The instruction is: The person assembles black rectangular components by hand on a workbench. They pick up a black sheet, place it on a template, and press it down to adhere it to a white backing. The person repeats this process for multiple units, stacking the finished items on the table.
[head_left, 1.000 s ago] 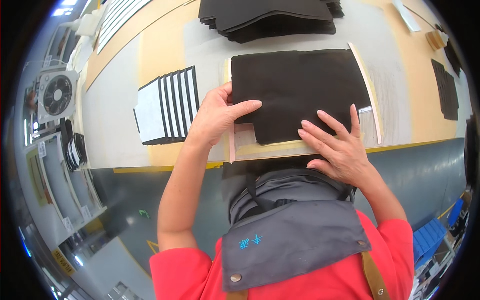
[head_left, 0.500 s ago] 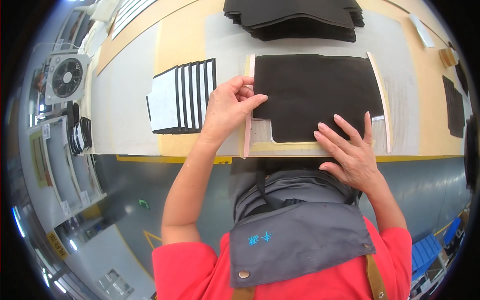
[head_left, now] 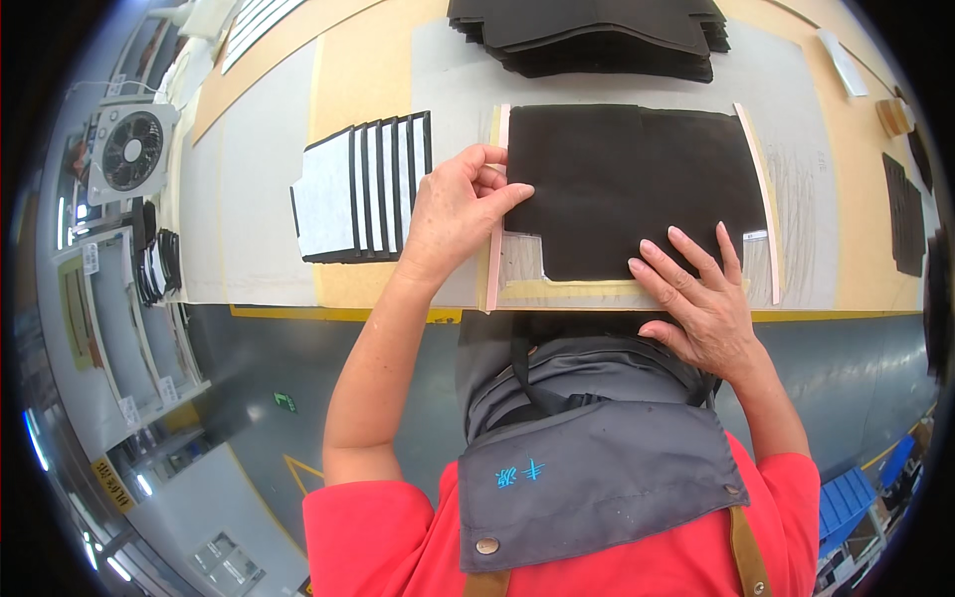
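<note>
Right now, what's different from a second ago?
The left hand drew back leftward, and the notched black sheet shifted slightly right, uncovering more of the left pink strip. The right hand stayed spread on the sheet; the black-edged white pieces stayed put.

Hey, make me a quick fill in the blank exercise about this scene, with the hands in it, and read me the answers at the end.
1. The left hand has its thumb at the black sheet's ____ edge.
2. The hand with its fingers spread over the black sheet is the person's ____ one.
3. The overlapping white pieces have edges coloured ____.
4. The apron is grey, while the shirt is ____.

Missing words: left; right; black; red.
</note>
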A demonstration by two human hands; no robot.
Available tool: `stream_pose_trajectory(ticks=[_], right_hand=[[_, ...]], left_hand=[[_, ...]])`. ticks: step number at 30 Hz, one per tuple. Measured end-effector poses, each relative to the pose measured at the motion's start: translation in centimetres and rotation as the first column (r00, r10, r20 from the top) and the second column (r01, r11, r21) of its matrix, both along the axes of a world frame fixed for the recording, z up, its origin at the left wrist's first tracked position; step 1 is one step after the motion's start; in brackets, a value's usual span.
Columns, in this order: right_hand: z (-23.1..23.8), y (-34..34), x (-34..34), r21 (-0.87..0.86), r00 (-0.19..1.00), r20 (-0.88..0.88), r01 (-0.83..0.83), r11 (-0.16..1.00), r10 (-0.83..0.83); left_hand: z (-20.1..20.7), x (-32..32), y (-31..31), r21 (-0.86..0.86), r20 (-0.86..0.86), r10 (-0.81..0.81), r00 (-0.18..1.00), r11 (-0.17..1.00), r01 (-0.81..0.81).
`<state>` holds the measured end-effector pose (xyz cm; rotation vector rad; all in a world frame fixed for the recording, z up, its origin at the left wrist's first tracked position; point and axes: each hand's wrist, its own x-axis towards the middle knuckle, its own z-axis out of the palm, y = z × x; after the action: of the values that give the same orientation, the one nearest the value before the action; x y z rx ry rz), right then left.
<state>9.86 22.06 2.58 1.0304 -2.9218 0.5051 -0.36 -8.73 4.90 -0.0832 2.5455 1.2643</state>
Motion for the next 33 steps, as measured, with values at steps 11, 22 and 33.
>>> stream_pose_trajectory(ticks=[11, 22, 33], right_hand=[[0.2, 0.2, -0.2, -0.076, 1.0, 0.009, 0.021, 0.997, -0.02], [-0.5, 0.5, 0.0, -0.083, 1.0, -0.006, 0.004, 0.997, -0.005], [-0.7, 0.5, 0.1, -0.08, 1.0, 0.004, 0.008, 0.997, -0.008]], left_hand=[[0.0, 0.1, 0.0, 0.055, 0.037, 0.003, 0.999, 0.998, -0.005], [0.5, 0.1, -0.1, 0.064, 0.07, -0.024, 0.997, 0.998, 0.019], [0.7, 0.0, 0.0, 0.041, 0.067, -0.026, 0.997, 0.999, 0.023]])
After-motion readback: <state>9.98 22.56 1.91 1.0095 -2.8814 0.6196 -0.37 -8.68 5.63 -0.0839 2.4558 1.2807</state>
